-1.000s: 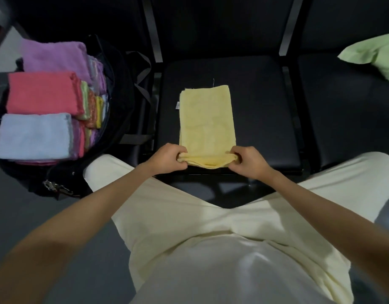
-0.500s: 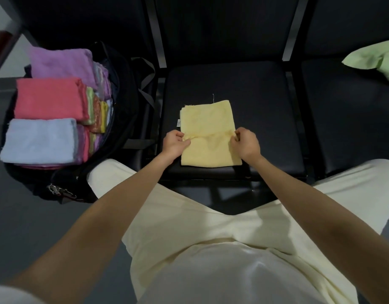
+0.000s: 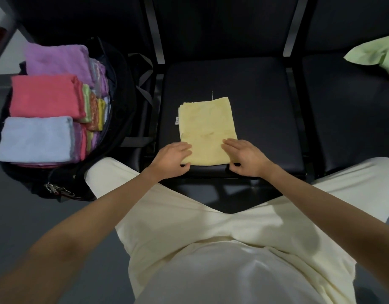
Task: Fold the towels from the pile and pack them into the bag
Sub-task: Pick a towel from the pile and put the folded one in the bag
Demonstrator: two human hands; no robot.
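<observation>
**Yellow towel pressed flat on a black chair seat**

Yellow terry towel [image 3: 207, 130], folded into a neat rectangle, lies flat on the padded seat of a black chair [image 3: 266, 106], toward the seat's front edge. A small white label sticks out from its left side and a loose thread stands up at its far edge.

Seen from the head camera, looking down: the person's left hand [image 3: 172, 157] rests palm down on the towel's near left corner, fingers straight and close together, thumb at the front edge. The right hand [image 3: 246, 156] rests palm down on the near right corner, fingers straight and slightly spread, thumb tucked by the seat's front edge. Neither hand grips the cloth; both lie flat on it.

To the left of the chair sits an open black fabric bag [image 3: 119, 106] with a metal zipper pull at its near rim. Inside it are folded towels: a purple towel [image 3: 57, 58] at the far side, a pink-red towel [image 3: 44, 95] in the middle and a pale blue towel [image 3: 35, 139] nearest, with more coloured towels packed on edge beside them.

On the next seat to the right, at the frame's edge, lies a crumpled light green towel [image 3: 373, 53]. The person wears cream trousers [image 3: 211, 227].
</observation>
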